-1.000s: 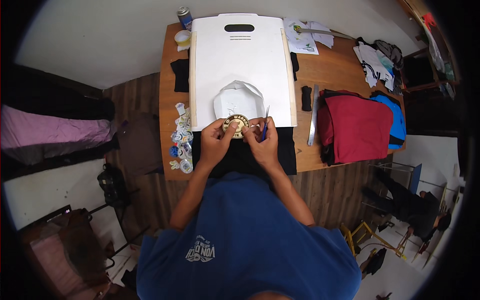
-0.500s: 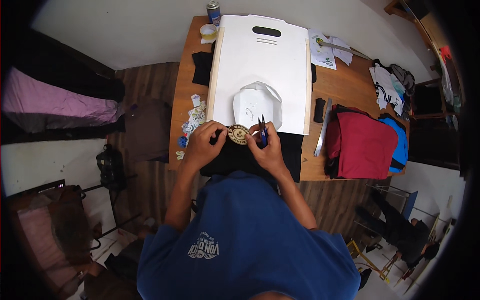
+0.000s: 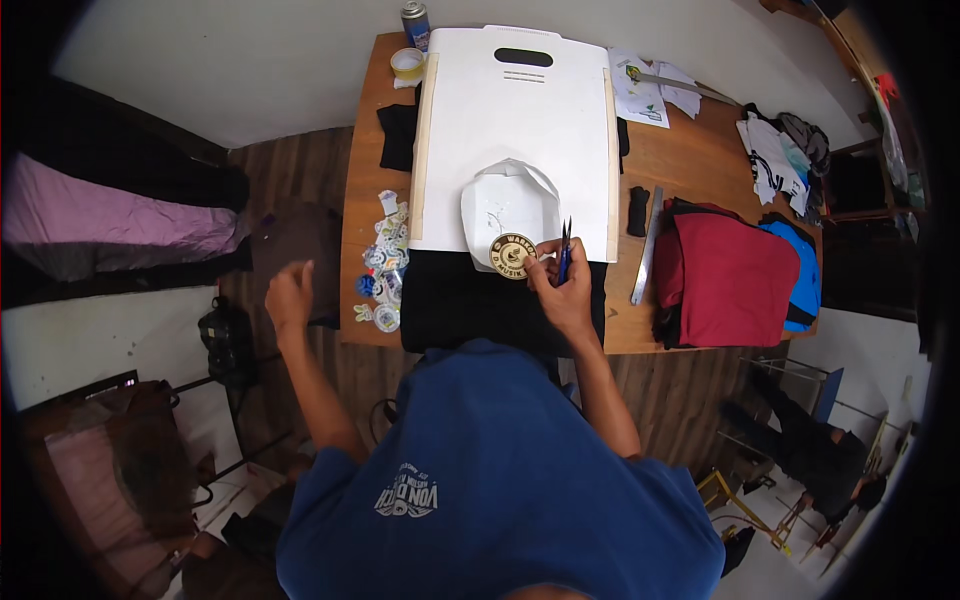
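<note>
Pinched in my right hand [image 3: 563, 295] is a round brown-and-cream emblem [image 3: 513, 257], flat and disc-shaped. The same hand keeps small blue-handled snips [image 3: 565, 250] with their pointed blades up. Behind the emblem a white paper tray [image 3: 535, 205] with small scraps in it rests on the white board [image 3: 450, 120]. Below the board's near edge lies folded black cloth [image 3: 470, 310]. Off the table's left side hangs my left hand [image 3: 290, 298], its fingers curled together; anything in them is too small to make out.
Loose stickers [image 3: 388, 255] lie left of the board on the wooden table [image 3: 690, 150]. To the right are a metal ruler [image 3: 648, 245] and a stack of folded red cloth [image 3: 725, 280]. A spray can [image 3: 415, 25] and a tape roll [image 3: 408, 63] stand at the far left. Another person [image 3: 820, 460] is at lower right.
My left hand has left the emblem and swung left, past the table's edge. My right hand has shifted slightly right, still with the emblem and the snips, and the emblem now overlaps the paper tray.
</note>
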Action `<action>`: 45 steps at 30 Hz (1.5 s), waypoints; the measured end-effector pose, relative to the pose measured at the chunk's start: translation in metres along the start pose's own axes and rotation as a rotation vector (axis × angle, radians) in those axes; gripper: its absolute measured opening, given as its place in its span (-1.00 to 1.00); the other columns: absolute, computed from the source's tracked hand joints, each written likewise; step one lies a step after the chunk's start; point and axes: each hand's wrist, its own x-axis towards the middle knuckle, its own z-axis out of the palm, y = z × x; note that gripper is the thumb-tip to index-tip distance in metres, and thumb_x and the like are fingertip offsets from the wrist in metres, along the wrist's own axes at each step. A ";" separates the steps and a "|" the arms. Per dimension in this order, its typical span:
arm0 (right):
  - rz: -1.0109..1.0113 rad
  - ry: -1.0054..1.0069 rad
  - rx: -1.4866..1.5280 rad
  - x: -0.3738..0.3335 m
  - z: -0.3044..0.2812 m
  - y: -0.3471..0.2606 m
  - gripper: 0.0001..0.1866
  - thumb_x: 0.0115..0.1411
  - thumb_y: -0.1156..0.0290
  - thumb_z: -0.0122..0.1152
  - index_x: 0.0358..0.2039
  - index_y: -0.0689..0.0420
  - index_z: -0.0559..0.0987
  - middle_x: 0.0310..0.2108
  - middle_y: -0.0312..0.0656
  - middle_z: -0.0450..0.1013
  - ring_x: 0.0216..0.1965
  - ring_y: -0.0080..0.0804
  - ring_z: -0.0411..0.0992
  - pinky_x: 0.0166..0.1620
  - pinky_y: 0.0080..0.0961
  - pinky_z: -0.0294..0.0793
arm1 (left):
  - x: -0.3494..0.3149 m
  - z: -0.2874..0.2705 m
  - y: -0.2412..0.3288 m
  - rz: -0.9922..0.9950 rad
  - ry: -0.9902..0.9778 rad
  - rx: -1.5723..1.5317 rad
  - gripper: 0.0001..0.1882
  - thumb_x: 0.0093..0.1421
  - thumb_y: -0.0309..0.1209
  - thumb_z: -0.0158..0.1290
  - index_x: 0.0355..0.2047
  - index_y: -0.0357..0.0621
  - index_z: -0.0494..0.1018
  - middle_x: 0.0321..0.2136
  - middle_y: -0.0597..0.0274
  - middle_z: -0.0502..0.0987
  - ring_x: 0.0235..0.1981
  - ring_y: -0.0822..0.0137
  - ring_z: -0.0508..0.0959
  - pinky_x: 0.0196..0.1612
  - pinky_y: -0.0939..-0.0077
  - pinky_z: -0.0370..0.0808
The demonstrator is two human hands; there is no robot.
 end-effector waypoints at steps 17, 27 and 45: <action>-0.040 0.008 0.263 0.008 0.018 -0.039 -0.74 0.13 0.59 0.16 -0.32 0.19 0.23 -0.33 -0.21 0.31 -0.55 -0.53 0.43 -0.50 -0.64 0.44 | -0.025 0.048 0.144 0.184 -0.624 -0.907 -0.82 0.07 -0.39 0.20 -0.48 -0.24 0.48 -0.65 0.39 0.46 -0.60 0.65 0.36 -0.55 0.75 0.24; -0.057 0.040 0.399 0.005 0.027 -0.051 -0.71 0.12 0.61 0.16 -0.35 0.16 0.18 -0.42 -0.19 0.32 -0.55 -0.47 0.46 -0.49 -0.56 0.50 | -0.057 0.034 0.254 0.017 -0.848 -1.673 -0.85 0.23 -0.46 0.00 -0.26 -0.31 0.43 -0.45 0.33 0.49 -0.50 0.61 0.41 -0.45 0.74 0.36; -0.086 -0.177 0.474 -0.015 -0.004 -0.009 -0.69 0.27 0.15 -0.19 -0.32 0.17 0.31 -0.68 -0.42 0.01 -0.67 -0.66 -0.04 -0.59 -0.66 0.13 | -0.054 0.018 0.273 -0.013 -0.672 -1.555 -0.84 0.21 -0.47 0.03 -0.27 -0.34 0.45 -0.42 0.26 0.53 -0.43 0.55 0.50 -0.37 0.69 0.46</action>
